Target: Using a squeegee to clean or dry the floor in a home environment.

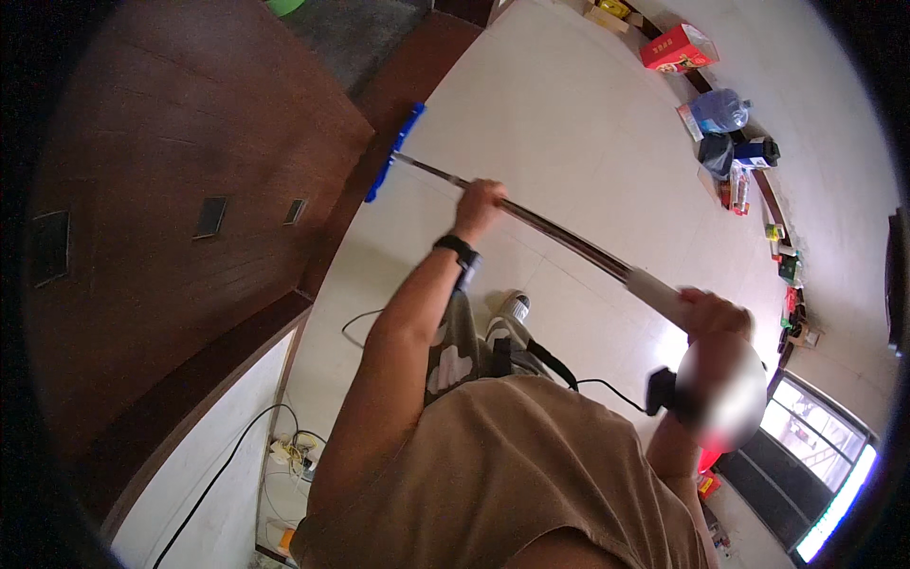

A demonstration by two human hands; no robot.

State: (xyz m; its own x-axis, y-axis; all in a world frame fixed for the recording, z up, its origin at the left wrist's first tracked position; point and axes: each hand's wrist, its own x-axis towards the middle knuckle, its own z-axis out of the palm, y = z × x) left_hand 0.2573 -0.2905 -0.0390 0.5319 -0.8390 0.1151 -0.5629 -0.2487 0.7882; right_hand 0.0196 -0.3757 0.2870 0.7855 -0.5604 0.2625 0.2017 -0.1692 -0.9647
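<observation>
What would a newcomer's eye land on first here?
The long pole slants across the middle, gripped by the left hand partway along and the right hand near its pale end. Its bright blue head shows upper left of centre; a red box stands out at upper right.

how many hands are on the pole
2. The left hand grips the pole toward the blue head; the right hand is on the pale grip at the other end.

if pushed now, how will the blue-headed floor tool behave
The blue-headed floor tool is probably stiff, given its straight, metallic pole. Its slimness suggests light weight for its length. The blue head may glide easily on the shiny floor.
</observation>
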